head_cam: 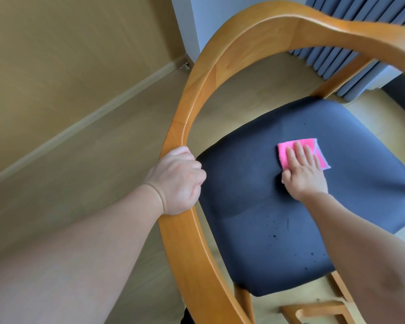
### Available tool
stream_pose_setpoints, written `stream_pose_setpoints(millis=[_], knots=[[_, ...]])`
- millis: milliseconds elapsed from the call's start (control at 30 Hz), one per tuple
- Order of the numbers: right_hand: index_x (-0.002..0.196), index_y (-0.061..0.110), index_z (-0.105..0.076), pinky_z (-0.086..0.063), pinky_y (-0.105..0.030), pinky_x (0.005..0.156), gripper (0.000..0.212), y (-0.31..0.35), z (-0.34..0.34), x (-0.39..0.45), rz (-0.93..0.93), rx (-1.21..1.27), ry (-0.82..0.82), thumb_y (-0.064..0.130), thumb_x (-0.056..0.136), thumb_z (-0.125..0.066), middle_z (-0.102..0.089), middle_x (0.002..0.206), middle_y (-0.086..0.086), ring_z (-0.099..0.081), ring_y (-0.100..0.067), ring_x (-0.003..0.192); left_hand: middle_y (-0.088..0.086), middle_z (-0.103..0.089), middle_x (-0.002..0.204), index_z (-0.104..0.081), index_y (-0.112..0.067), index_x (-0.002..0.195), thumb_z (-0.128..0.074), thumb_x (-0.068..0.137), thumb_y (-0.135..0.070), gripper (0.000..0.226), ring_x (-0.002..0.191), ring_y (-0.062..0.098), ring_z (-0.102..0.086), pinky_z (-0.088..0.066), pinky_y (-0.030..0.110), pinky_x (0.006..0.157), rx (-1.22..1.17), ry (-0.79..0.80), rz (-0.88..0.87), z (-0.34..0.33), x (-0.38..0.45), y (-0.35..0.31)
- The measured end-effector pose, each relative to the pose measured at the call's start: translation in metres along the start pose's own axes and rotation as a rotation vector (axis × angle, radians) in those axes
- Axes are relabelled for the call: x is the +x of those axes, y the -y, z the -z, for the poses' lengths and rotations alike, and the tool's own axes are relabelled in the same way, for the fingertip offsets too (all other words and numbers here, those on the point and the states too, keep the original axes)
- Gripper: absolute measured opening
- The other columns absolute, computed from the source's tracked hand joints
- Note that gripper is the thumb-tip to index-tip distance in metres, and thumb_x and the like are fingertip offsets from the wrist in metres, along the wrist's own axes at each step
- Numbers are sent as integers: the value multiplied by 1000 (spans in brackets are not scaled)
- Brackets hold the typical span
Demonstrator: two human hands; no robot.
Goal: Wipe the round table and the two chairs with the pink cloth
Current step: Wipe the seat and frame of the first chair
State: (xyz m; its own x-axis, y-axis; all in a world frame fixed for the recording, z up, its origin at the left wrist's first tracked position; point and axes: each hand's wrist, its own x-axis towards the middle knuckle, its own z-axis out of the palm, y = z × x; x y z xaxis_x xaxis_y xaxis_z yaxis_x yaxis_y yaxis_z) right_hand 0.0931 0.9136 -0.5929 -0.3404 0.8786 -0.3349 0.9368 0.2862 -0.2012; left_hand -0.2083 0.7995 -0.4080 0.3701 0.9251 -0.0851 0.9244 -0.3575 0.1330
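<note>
Pink cloth (290,149), folded to a small rectangle, lies flat on the dark padded seat (337,206) of a wooden armchair (197,94), near the middle of the seat and closer to its far edge than to the near edge. Right hand (303,170) presses down on the cloth with the palm and four straight fingers held close together; the fingertips reach almost to the cloth's far edge, and the thumb side lies at the cloth's left edge. A pale corner of the cloth shows beside the little finger.

Left hand (179,181) grips the curved wooden back rail (173,242) of the armchair at the left edge of the seat, fingers curled round the rail, knuckles uppermost.

Small dark spots (274,236) are scattered over the seat towards its near edge and near right corner.

Light wood-grain floor (103,171) lies under the armchair. A grey pleated curtain (337,57) hangs beyond the seat's far corner. No brand, label or writing is legible on any item.
</note>
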Motion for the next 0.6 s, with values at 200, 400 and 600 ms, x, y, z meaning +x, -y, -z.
stream_pose_setpoints(millis=[200,400,600], knots=[[154,14,-8,2,-41,120,69,21,-13,-21,-131,65,-5,29,89,-23,2,162,-8,5,-29,148,0,-47,55,-51,-14,54,-46,76,-11,23,58,23,-45,-41,34,83,13,-9,-15,-3,-2,3],[154,12,-13,7,-41,118,72,67,-35,-72,104,-11,55,30,85,-24,-6,161,-11,2,-33,148,0,-48,55,-44,-18,55,-44,77,-13,22,57,24,-45,-40,35,84,11,-2,-29,1,1,2],[153,23,5,18,-44,114,65,119,-65,-127,503,-141,196,35,94,-17,12,159,-2,22,-28,144,1,-49,55,-48,-16,56,-42,77,-12,22,59,26,-45,-40,37,86,26,39,-17,2,0,2]])
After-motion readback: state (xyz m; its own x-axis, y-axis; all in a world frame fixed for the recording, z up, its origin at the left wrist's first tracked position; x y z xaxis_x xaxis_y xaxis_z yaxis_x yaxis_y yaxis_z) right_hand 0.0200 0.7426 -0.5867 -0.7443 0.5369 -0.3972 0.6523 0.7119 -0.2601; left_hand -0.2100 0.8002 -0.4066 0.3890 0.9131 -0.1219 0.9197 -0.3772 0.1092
